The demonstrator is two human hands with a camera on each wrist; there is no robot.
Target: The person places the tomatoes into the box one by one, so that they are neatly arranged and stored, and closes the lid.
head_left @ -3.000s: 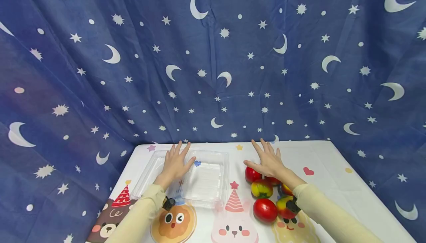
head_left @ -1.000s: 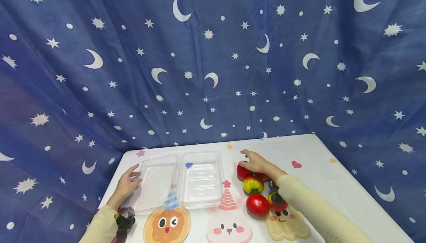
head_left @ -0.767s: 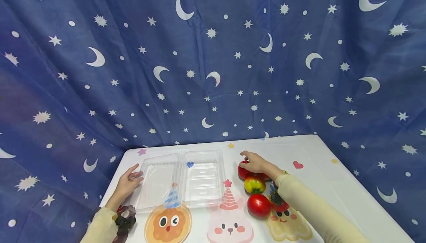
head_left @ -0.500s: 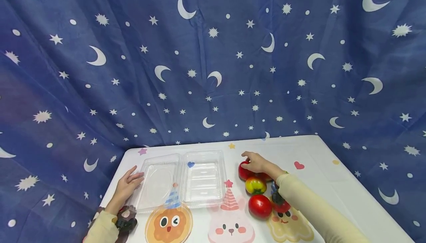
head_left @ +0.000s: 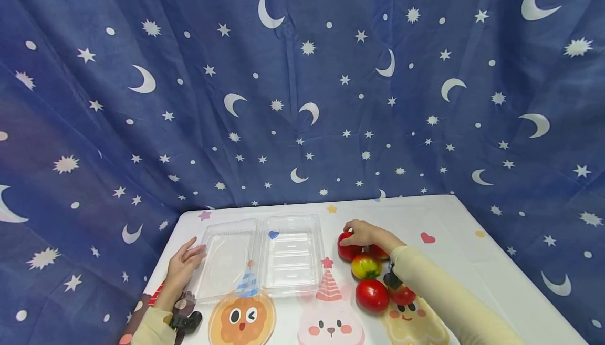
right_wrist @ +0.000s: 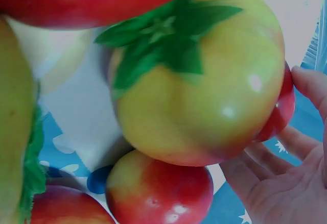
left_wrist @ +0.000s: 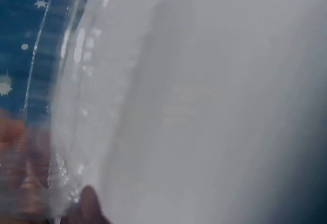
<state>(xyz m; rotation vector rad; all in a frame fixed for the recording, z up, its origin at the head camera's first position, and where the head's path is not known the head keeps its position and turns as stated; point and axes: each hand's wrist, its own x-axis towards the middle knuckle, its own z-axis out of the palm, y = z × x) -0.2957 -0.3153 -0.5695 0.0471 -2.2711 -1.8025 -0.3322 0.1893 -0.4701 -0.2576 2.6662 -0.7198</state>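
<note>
A clear plastic clamshell box lies opened flat, its lid (head_left: 226,263) on the left and its ribbed base (head_left: 291,261) on the right. My left hand (head_left: 183,261) is at the lid's left edge, fingers extended; in the left wrist view some fingers (left_wrist: 15,157) show through the plastic. My right hand (head_left: 361,233) grips a round red fruit (head_left: 347,250) from above, at the back of a fruit pile. In the right wrist view its thumb and fingers lie around that fruit (right_wrist: 281,109), partly hidden behind a yellow-green tomato-like fruit (right_wrist: 204,101) with green leaves.
Close in front of the gripped fruit are a yellow-red fruit (head_left: 366,265), a glossy red one (head_left: 372,296) and another red one (head_left: 403,295) under the right wrist. The white table (head_left: 454,271) carries cartoon prints, and a blue star-and-moon curtain (head_left: 302,124) hangs behind.
From both spread open, my left hand has moved left to the lid's edge, and my right hand has come down and curled its fingers around the red fruit. The view shifts slightly.
</note>
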